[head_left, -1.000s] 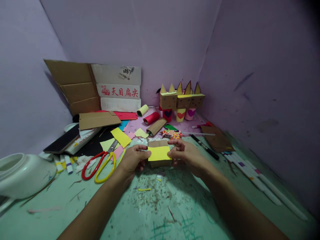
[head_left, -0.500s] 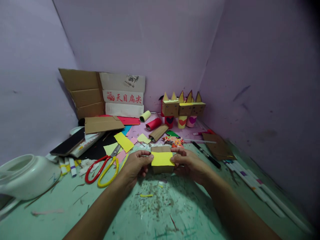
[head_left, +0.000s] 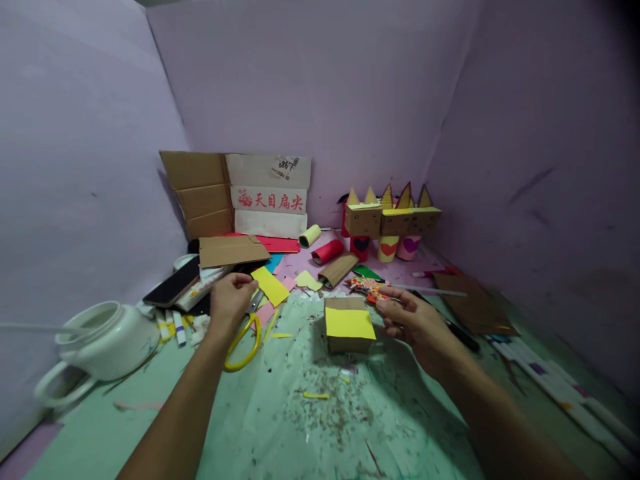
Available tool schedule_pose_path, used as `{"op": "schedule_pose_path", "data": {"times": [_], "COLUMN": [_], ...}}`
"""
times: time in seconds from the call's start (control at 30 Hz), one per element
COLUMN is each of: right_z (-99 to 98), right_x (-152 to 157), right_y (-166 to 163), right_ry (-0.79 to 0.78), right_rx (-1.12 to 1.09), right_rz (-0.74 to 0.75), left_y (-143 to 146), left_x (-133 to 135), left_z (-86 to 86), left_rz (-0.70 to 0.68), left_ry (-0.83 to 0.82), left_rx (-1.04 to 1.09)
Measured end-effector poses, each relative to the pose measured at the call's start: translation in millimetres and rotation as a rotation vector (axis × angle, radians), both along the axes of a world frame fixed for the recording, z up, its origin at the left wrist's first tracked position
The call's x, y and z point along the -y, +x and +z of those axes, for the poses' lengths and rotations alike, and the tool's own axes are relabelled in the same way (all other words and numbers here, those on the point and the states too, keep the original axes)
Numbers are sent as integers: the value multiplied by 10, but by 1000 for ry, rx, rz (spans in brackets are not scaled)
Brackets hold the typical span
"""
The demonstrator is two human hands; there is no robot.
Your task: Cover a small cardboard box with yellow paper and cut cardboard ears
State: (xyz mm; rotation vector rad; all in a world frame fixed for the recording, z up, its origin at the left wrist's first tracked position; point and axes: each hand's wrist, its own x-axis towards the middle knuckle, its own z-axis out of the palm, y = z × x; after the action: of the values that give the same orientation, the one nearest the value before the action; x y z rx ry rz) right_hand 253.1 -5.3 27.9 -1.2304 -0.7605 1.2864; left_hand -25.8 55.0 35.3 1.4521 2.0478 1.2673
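Note:
A small brown cardboard box with a yellow paper piece on its top face stands on the table in front of me. Just right of it, my right hand hovers with fingers apart, holding nothing. My left hand is over at the left, fingers loosely bent, beside another yellow paper piece. I cannot tell whether its fingertips touch that paper. Under and beside this hand lie scissors; the yellow handle shows, while the red one is hidden by my hand and forearm.
Animal-like figures of cardboard boxes on paper tubes stand at the back right. A folded carton leans on the wall. A white teapot is at left, marker pens at right. Paper tubes and yellow scraps lie about.
Both hands have let go of the cardboard box, which now stands alone. My left hand has moved left to the scissors and yellow paper; my right hand has drawn slightly right. The view has shifted.

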Motion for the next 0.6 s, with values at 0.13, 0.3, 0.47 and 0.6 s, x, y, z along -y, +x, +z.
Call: {"op": "schedule_pose_path", "data": {"times": [0.13, 0.3, 0.47, 0.6], "right_z": [-14, -47, -62, -75], "right_x": [5, -1, -8, -14], "right_y": [-35, -17, 10, 12], "right_ry": [9, 14, 20, 72], "right_rx": [24, 65, 73, 65], "right_rz": [-4, 1, 10, -3], "left_y": [211, 409, 317, 262], "left_x": [19, 31, -32, -1], "left_z": [-164, -264, -332, -204], "left_rz": [-144, -225, -178, -32], "left_ry": [-57, -88, -52, 151], "left_rx": [-283, -469, -453, -368]}}
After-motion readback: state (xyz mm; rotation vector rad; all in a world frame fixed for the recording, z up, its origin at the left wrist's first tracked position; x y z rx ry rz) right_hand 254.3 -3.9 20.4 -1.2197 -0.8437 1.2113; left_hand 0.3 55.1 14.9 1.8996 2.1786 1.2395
